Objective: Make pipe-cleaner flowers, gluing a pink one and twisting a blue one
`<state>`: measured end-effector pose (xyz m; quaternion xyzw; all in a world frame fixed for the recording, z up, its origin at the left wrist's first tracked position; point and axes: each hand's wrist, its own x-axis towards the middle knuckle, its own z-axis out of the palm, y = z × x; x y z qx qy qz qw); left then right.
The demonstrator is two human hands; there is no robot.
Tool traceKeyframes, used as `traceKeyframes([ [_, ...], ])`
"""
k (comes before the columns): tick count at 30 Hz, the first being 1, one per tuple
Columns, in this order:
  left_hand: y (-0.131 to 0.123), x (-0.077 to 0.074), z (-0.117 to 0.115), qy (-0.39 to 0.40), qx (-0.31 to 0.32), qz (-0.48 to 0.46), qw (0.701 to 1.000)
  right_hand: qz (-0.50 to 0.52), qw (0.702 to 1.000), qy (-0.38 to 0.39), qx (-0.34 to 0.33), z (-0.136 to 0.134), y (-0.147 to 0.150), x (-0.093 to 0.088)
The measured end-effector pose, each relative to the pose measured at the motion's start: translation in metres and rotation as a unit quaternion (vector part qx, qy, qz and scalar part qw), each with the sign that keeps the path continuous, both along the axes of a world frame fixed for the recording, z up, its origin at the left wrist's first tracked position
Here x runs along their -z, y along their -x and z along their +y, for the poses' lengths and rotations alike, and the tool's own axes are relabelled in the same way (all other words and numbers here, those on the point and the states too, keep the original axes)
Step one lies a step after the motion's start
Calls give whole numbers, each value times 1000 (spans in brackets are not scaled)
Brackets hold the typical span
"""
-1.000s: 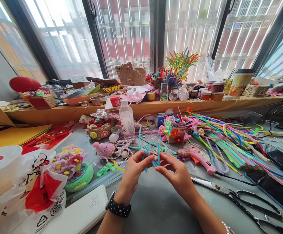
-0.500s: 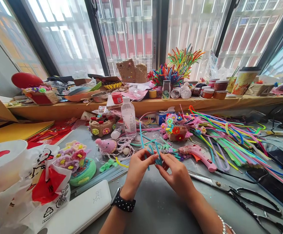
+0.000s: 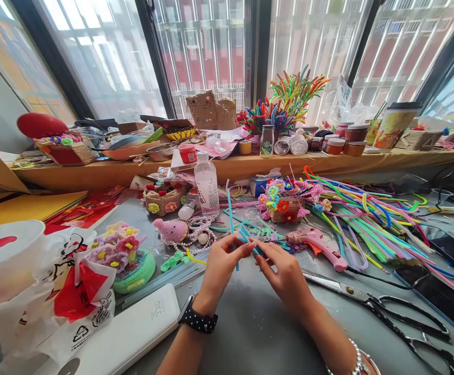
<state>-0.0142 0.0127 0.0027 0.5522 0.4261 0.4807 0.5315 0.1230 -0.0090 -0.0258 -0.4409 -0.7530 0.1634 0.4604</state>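
Observation:
Both hands meet over the grey table, pinching a bent blue pipe cleaner. My left hand, with a black dotted watch strap at the wrist, grips it between thumb and fingers. One long end stands up above that hand, and a short end pokes out below. My right hand has its fingertips closed on the folded part at the right; the fingers partly hide the folds. Beyond the right hand lies a pink glue gun. Large black-handled scissors rest open-bladed or nearly so beside the right forearm; I cannot tell which.
A white power bank and a plastic bag lie at the left, near a green crochet-like base with flowers. A water bottle stands behind. Loose pipe cleaners and a phone occupy the right.
The folded blue part has tipped from upright to a lower slant between the fingers. The long end has risen a little and shifted right; both hands stay closed on the pipe cleaner.

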Motion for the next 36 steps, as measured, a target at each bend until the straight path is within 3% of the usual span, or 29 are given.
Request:
traceKeyframes([
  [18, 1, -3, 0, 13, -56, -32, 998, 75, 996, 56, -12, 2, -1, 1],
  [26, 5, -5, 1, -49, -100, 38, 993, 90, 994, 69, 4, 3, -3, 3],
  [36, 7, -4, 2, -57, -78, 52, 994, 121, 991, 64, 2, 5, -5, 3],
])
